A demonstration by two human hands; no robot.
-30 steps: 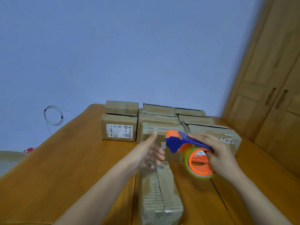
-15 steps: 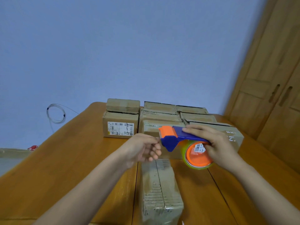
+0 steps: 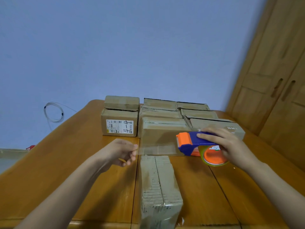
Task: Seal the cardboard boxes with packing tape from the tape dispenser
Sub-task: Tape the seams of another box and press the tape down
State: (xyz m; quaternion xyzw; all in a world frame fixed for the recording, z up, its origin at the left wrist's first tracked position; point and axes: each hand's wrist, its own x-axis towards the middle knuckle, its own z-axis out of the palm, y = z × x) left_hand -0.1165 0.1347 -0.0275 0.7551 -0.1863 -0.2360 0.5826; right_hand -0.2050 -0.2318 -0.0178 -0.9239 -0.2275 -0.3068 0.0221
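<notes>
Stretching clear glossy tape [image 3: 158, 148] above corrugated box [image 3: 159, 184]

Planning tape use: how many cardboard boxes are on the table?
9: nearest box; labelled box, another behind; three in the middle column; three at right. More may be hidden.
</notes>
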